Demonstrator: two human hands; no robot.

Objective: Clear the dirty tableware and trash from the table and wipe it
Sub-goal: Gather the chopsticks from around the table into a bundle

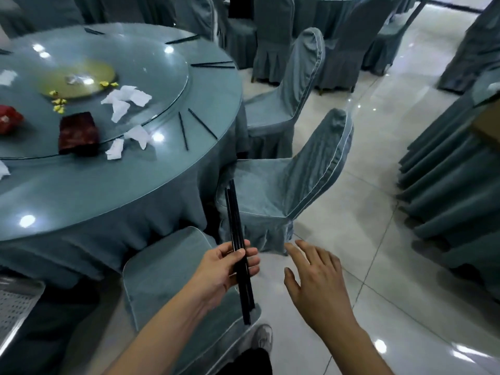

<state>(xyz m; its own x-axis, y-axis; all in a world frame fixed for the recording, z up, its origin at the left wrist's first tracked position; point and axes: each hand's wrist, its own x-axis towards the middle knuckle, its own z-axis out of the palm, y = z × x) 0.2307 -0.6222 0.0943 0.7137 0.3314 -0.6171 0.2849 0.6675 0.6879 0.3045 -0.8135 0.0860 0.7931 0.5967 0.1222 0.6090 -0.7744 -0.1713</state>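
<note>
The round table [108, 190] is carrying crumpled napkins [127, 100], a dark red box [78, 132] and loose chopsticks [198, 123] near its rim. Beside a covered chair [284, 185], the left hand [221, 269] is grasping a bundle of black chopsticks [239, 253], while the right hand [316, 280] is hovering released, fingers spread.

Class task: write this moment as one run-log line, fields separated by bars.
left hand: holds chopsticks | right hand: open, empty | table: chopsticks, tissues remain | wiping: not begun
</note>
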